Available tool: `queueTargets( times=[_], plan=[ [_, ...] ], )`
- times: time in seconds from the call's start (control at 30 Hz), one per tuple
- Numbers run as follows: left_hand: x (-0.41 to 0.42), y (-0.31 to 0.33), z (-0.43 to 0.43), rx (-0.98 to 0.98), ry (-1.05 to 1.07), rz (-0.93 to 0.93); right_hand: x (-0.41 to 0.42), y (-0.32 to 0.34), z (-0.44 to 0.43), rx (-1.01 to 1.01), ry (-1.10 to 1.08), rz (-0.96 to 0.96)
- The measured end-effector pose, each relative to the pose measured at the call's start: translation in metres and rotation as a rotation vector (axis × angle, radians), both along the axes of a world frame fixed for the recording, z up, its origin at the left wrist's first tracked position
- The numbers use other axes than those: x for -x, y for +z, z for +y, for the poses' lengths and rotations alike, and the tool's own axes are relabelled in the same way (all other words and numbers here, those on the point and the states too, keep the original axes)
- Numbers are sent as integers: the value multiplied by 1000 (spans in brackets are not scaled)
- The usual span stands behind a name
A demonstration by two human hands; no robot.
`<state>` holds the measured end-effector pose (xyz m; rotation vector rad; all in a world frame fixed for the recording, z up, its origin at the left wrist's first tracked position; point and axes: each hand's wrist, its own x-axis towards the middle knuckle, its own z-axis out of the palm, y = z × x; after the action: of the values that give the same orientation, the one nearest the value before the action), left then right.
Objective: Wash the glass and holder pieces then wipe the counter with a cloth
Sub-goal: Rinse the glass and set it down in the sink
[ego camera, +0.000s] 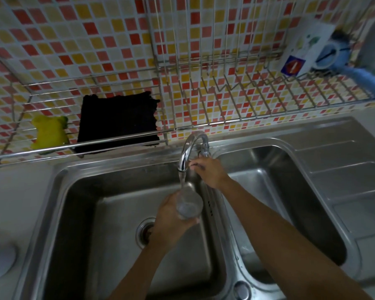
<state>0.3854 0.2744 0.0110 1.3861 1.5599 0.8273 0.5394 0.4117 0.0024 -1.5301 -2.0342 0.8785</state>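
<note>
Over the sink's left basin, under the running tap, your L hand wraps its fingers round the glass; R hand fingers curl on the tap lever by the back rim.

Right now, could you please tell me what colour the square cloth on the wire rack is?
The square cloth is black; head view.

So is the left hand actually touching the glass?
Touching. The head view shows the left hand with its fingers wrapped round the glass, under the stream from the tap.
</note>
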Motion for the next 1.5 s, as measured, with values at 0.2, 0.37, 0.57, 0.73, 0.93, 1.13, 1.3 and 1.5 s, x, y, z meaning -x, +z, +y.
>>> queueTargets(
  times=[0.2, 0.37, 0.57, 0.73, 0.93, 1.13, 1.3, 1.5],
  plan=[
    [8, -5, 8, -14, 186, -11, 0, -5, 0, 61, -28, 64],
    [7, -2, -3, -12, 30, 78, -2, -9, 1, 147, -78, 189],
    [11, -3, -2, -22, 72, 86, -2, -7, 0, 173, -170, 393],
    [12, -5, 6, -23, 82, 56, 2, -8, -2, 165, -229, 408],
    [2, -3, 15, -36, 38, 49, -2, -4, -2, 225, -402, 572],
    [7, -2, 14, -75, 95, 34, -6, -7, -2, 230, -569, 824],
    [4, 0, 13, -100, 102, 24, -2, -14, -4, 163, -529, 765],
    [0, 3, 19, -91, 78, 26, -5, -9, -4, 211, -507, 773]
  ],
)
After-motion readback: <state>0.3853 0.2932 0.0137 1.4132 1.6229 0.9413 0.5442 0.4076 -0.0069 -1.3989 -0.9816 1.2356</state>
